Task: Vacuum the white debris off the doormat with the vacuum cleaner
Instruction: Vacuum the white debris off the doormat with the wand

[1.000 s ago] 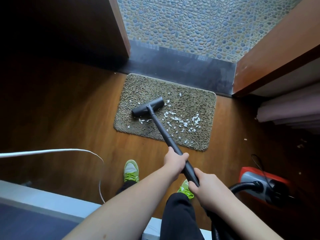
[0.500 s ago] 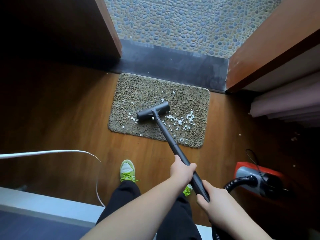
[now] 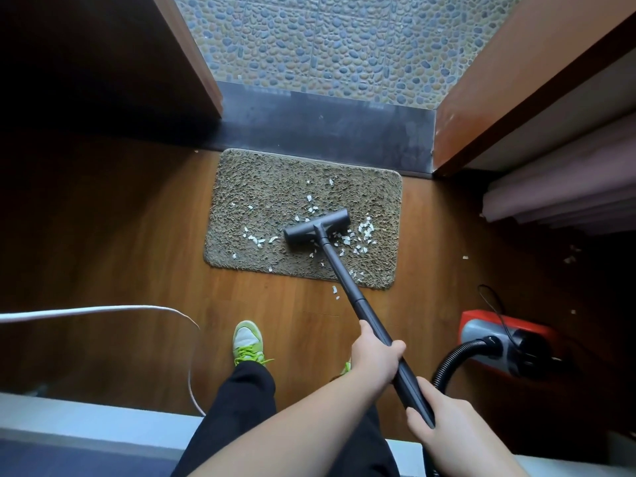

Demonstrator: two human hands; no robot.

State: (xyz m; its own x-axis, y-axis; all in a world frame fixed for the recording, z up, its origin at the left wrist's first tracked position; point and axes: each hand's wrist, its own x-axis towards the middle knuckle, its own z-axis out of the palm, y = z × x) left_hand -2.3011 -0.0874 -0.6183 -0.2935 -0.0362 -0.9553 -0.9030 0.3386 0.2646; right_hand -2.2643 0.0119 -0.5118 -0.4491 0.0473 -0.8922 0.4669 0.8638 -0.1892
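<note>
Nearest the viewer, the right hand [image 3: 444,423] grips the lower end of the black vacuum wand [image 3: 358,301], fingers curled round it. Just above it on the wand, the left hand [image 3: 375,359] wraps the tube in a closed grasp, forearm reaching in from lower left. A black corrugated hose [image 3: 454,359] arcs from the wand's end to the red and grey vacuum cleaner [image 3: 506,342], which stands on the wood floor [image 3: 120,253] at right. A green sneaker [image 3: 247,340] and a white cable [image 3: 103,309] lie at left. The wand slants up to the nozzle head [image 3: 316,227], flat on the right half of the brown doormat [image 3: 275,180]. White debris [image 3: 364,232] is scattered around the head; a few flecks lie on the floor beside the mat's near edge. Beyond the mat run a dark threshold [image 3: 327,129] and pebble tiling [image 3: 327,43].
</note>
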